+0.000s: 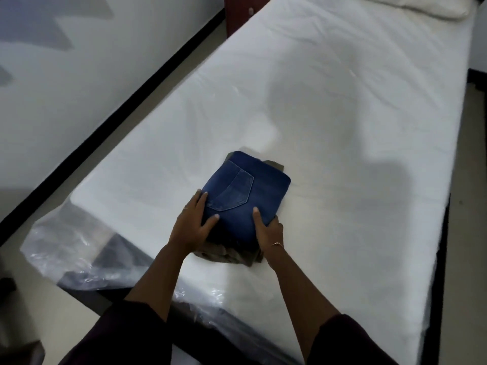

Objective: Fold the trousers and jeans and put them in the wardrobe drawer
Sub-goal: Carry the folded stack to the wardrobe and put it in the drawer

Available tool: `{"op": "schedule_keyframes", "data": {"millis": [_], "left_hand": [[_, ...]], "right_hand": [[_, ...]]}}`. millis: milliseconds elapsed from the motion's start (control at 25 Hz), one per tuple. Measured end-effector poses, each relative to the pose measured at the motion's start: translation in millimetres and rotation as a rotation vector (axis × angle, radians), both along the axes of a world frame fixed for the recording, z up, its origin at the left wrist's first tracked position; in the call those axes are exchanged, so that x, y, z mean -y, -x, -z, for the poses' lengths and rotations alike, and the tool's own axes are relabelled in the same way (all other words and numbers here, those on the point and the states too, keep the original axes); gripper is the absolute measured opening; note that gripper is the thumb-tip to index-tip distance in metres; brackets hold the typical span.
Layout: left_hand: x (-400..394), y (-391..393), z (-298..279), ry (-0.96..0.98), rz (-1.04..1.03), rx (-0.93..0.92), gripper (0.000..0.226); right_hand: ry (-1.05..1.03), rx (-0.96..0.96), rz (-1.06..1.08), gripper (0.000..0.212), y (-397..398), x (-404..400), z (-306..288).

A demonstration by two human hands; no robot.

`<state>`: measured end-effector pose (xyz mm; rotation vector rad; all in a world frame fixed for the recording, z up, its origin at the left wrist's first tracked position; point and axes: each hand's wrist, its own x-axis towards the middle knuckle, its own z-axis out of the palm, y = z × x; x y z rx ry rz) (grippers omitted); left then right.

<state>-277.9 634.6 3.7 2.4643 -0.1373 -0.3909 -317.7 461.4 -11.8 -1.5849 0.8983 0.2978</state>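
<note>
Folded blue jeans (250,188), back pocket up, lie on top of folded olive-brown trousers (232,255) near the foot of the white bed (342,127). The trousers show only at the near edge and at a far corner of the stack. My left hand (193,222) grips the stack's left near side, thumb on the denim. My right hand (268,227) grips its right near corner, thumb on top and fingers hidden under the edge. No wardrobe drawer is in view.
Clear plastic wrap (79,248) hangs off the mattress's near left corner. A pillow (421,3) lies at the far end of the bed. A dark red piece of furniture (237,14) stands at the far left of the bed, and a wall with a black skirting (105,119) runs along the left.
</note>
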Motion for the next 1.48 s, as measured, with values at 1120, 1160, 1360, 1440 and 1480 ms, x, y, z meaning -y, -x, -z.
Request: {"op": "schedule_keyframes", "data": {"millis": [1120, 1160, 1360, 1440, 1480], "left_hand": [[64.4, 37.7, -70.8, 0.786, -0.446, -0.838, 0.035], [80.4, 47.5, -82.0, 0.801, -0.421, -0.821, 0.032], [172.6, 104.1, -142.6, 0.889, -0.291, -0.756, 0.023], [216.0, 138.3, -166.4, 0.892, -0.23, -0.773, 0.023], [232.5, 152.3, -176.1, 0.889, -0.202, -0.779, 0.022]], "right_hand": [[-0.437, -0.036, 0.129, 0.042, 51.0, 93.1, -61.5], [-0.429, -0.008, 0.148, 0.041, 62.7, 107.9, -75.2], [-0.372, 0.136, 0.244, 0.052, 132.9, 193.6, -145.9], [-0.337, 0.19, 0.295, 0.057, 176.2, 233.2, -172.2], [-0.329, 0.207, 0.311, 0.059, 193.3, 247.6, -182.2]]}}
